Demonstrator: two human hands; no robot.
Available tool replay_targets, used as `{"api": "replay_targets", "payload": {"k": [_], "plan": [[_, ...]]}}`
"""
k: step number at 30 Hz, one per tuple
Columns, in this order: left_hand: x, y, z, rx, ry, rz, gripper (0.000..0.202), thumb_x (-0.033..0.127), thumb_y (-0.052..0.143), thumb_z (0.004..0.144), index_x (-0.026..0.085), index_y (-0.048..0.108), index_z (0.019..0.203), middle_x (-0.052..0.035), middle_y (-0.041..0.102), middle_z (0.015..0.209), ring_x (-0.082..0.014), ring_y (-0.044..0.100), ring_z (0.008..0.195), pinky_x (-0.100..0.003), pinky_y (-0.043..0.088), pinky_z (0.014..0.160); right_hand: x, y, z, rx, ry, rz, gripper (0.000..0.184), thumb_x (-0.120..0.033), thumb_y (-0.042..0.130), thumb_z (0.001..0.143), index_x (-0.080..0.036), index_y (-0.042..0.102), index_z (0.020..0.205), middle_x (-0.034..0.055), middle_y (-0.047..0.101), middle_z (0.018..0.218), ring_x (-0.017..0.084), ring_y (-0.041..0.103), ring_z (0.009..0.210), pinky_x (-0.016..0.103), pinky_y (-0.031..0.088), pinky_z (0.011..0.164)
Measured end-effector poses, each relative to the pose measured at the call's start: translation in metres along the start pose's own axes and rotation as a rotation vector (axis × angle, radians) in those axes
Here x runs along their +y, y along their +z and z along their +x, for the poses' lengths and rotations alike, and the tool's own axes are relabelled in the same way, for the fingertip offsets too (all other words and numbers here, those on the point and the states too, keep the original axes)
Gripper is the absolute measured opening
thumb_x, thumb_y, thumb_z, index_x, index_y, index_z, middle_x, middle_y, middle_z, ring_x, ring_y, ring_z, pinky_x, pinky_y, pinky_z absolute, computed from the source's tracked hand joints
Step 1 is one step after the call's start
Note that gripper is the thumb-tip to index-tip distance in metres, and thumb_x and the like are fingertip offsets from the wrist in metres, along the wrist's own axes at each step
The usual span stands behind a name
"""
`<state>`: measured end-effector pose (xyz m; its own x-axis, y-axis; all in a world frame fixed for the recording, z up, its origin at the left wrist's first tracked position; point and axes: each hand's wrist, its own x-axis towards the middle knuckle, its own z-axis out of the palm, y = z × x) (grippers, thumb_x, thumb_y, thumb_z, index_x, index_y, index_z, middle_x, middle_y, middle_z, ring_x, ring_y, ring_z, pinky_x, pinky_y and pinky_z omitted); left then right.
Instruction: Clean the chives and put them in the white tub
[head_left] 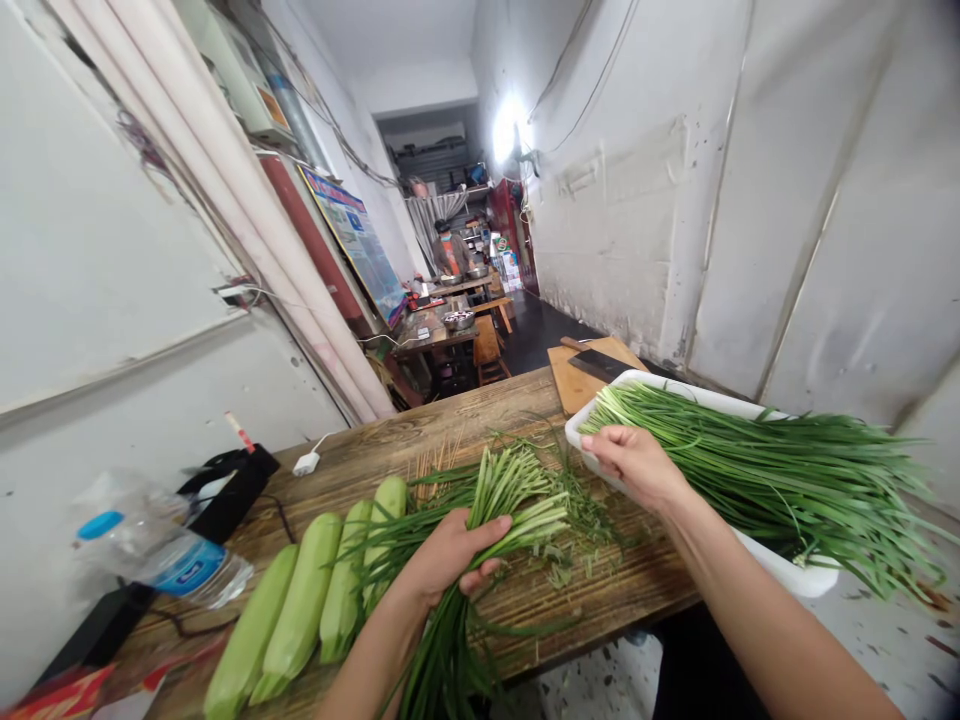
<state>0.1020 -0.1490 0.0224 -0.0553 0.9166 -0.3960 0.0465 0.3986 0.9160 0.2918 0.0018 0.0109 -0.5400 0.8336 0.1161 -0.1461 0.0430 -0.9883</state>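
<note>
My left hand (pixel 450 555) is closed round a bundle of green chives (pixel 504 505) lying on the wooden table (pixel 420 445), their cut pale ends pointing away from me. My right hand (pixel 636 462) rests at the near rim of a white tray (pixel 795 575) heaped with more long chives (pixel 780 470); its fingers curl over the stalks at the tray's edge, and what they grip is hidden. Loose chive scraps (pixel 577 520) are scattered between the two hands.
Several pale green gourds (pixel 300 605) lie at the table's left. A plastic water bottle (pixel 161 555) and black device with cable (pixel 225 490) sit further left. A cutting board with a cleaver (pixel 592 368) lies beyond the tray. A corridor with tables and a distant person (pixel 450 250) stretches ahead.
</note>
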Motion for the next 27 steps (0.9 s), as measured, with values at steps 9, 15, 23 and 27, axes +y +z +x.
{"api": "replay_targets", "payload": {"k": [9,15,23,27], "plan": [[0.005,0.011,0.001,0.040,0.054,0.068,0.043,0.056,0.067,0.068,0.017,0.048,0.067,0.0070,0.047,0.042,-0.0019,0.027,0.028,-0.015,0.017,0.028,0.010,0.041,-0.009,-0.068,-0.184,-0.225,0.021,-0.034,0.067,0.070,-0.015,0.061,0.063,-0.0026,0.048,0.059,0.011,0.039,0.057,0.025,0.031,0.054],[0.003,0.008,0.002,0.077,0.091,0.063,0.045,0.058,0.057,0.077,0.016,0.049,0.065,0.0039,0.052,0.045,-0.0020,0.030,0.028,-0.016,0.021,0.031,0.013,0.024,-0.012,-0.097,-0.220,-0.318,0.018,-0.031,0.067,0.073,-0.014,0.068,0.069,-0.0009,0.051,0.063,0.011,0.042,0.058,0.025,0.032,0.055],[0.010,0.017,0.005,0.119,0.123,0.132,0.044,0.058,0.061,0.073,0.016,0.050,0.070,0.0063,0.049,0.043,-0.0023,0.029,0.028,-0.016,0.017,0.030,0.004,0.035,-0.014,-0.159,-0.430,-0.507,0.004,-0.024,0.071,0.073,-0.020,0.072,0.072,0.0030,0.055,0.079,0.019,0.052,0.083,0.031,0.040,0.076],[0.002,0.014,0.006,0.121,0.103,0.103,0.044,0.059,0.061,0.072,0.017,0.048,0.069,0.0066,0.048,0.043,-0.0023,0.028,0.028,-0.016,0.016,0.030,0.009,0.035,-0.003,0.030,-0.357,-0.251,0.020,-0.033,0.064,0.078,-0.018,0.066,0.065,0.0018,0.054,0.072,0.016,0.052,0.073,0.029,0.041,0.070]]}}
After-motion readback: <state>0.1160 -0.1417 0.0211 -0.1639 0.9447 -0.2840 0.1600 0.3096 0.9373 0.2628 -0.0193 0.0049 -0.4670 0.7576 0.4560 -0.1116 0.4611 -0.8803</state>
